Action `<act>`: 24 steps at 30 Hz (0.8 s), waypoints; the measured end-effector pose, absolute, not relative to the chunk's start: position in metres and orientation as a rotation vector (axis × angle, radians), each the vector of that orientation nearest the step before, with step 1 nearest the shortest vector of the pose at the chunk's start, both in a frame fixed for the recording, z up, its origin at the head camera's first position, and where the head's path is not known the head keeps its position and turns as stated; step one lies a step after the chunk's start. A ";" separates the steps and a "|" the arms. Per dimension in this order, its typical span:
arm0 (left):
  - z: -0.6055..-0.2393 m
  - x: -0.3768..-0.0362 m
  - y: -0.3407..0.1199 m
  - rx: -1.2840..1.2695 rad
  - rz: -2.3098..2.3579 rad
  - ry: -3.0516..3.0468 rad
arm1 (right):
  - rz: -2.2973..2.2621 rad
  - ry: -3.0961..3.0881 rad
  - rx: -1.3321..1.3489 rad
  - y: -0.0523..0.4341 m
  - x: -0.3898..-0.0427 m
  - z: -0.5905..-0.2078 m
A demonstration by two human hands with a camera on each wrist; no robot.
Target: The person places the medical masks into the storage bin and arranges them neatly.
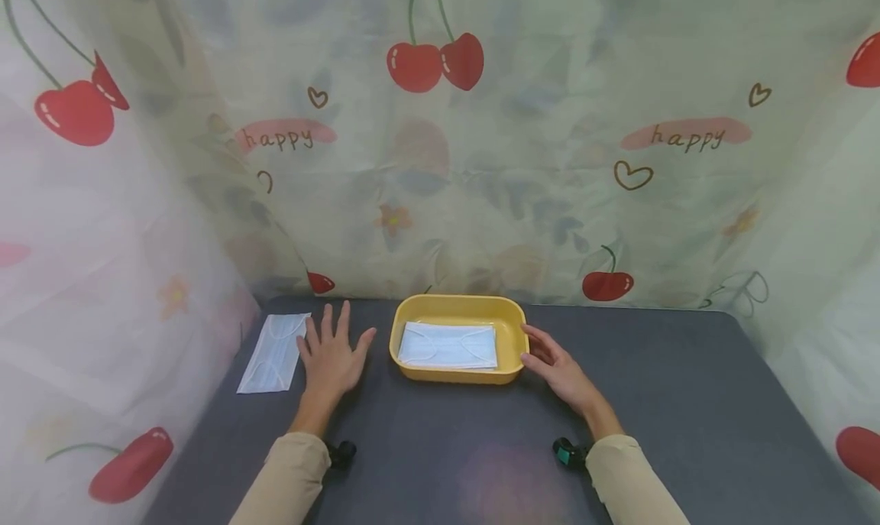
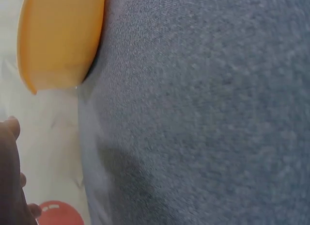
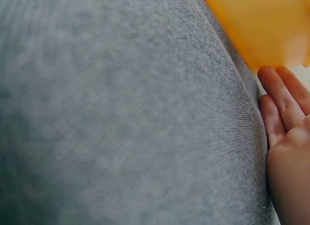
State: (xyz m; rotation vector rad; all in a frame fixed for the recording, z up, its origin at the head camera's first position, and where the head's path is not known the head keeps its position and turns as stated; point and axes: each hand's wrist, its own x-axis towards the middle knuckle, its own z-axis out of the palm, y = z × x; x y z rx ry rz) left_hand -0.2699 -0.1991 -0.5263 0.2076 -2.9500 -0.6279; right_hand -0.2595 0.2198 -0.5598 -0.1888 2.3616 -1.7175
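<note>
My left hand (image 1: pixel 333 363) is held over the dark table with its fingers spread, holding nothing. Its outer fingertips overlap the right edge of a white pleated face mask (image 1: pixel 270 359) lying at the table's left. A yellow rectangular tray (image 1: pixel 512 349) sits in the middle, near the back edge. Inside it lies a face mask (image 1: pixel 448 346), flat, with its ear loops on top. At the tray's right end is my right hand (image 1: pixel 571 380), thumb and fingers apart, fingertips right at the rim. In the right wrist view, straight fingers (image 3: pixel 283 96) reach the tray's end wall (image 3: pixel 271 31).
The dark grey table (image 1: pixel 440 448) ends at the back against a curtain (image 1: pixel 536 173) printed with cherries, hearts and lettering. More of this cloth hangs at the left and right sides. Each wrist carries a small black camera (image 1: pixel 341 455).
</note>
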 end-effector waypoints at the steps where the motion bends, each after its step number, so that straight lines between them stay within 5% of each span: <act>1: -0.526 -0.269 -0.201 0.214 -0.629 -2.945 | -1.724 2.358 -0.184 0.219 -0.259 -0.559; 24: -0.527 -0.260 -0.239 0.390 -0.754 -2.860 | -1.742 2.363 -0.223 0.221 -0.259 -0.562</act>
